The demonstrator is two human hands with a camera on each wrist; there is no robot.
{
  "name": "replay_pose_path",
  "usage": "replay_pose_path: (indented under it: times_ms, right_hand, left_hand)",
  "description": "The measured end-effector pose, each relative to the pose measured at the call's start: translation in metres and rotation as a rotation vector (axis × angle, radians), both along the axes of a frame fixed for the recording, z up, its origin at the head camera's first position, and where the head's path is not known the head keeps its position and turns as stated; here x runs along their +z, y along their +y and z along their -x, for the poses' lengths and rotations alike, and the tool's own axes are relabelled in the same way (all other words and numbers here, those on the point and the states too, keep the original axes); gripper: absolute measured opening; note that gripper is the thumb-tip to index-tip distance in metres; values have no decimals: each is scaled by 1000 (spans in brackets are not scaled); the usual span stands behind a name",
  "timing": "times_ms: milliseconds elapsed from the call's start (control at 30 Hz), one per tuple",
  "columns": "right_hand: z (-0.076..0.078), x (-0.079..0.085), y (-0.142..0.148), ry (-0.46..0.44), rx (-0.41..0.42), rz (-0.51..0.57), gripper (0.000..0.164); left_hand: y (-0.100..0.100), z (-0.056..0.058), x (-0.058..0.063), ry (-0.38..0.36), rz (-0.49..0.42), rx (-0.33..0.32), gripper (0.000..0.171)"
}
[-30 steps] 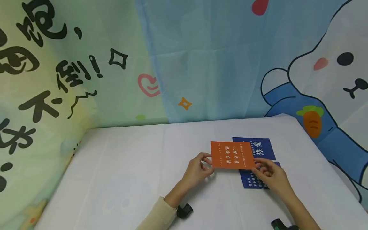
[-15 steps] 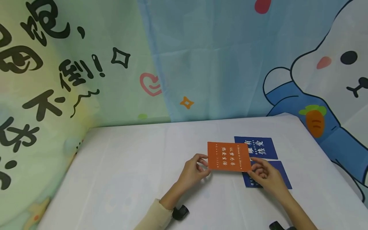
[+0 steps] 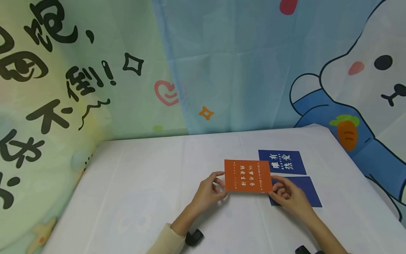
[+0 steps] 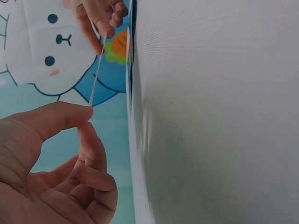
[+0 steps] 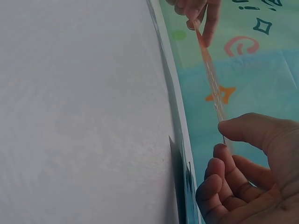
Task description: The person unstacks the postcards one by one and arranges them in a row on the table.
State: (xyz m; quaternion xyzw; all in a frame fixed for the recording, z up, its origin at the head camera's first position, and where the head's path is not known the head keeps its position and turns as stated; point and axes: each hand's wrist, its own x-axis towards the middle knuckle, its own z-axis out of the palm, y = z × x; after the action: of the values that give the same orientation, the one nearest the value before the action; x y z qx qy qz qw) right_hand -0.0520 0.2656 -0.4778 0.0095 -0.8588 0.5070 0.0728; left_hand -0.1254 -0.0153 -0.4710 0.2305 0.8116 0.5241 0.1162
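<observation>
Left hand [image 3: 207,190]: thumb and forefinger pinch the left edge of the orange card [image 3: 248,176]. Card: flat, rectangular, thin edge-on in both wrist views; held above the white table [image 3: 127,194]. White lettering turned sideways, large characters mid-card, smaller lines toward left and right edges. Far blue card [image 3: 287,162]: lies flat, white characters. Right hand [image 3: 290,195]: thumb and forefinger pinch the orange card's right edge, over the near blue card [image 3: 306,187].

White-lettered orange card [image 3: 248,176], aloft
</observation>
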Motion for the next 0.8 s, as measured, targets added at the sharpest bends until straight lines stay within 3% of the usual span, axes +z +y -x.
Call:
replay_pose_path:
  times_ms: [367, 800]
  right_hand:
    - [-2, 2, -5, -115, 34, -77, 50]
    - [-5, 1, -10, -147, 99, -156, 50]
  left_hand:
    - [-6, -6, 0, 2, 135, -22, 57]
    - [-10, -15, 5, -30, 252, -17, 53]
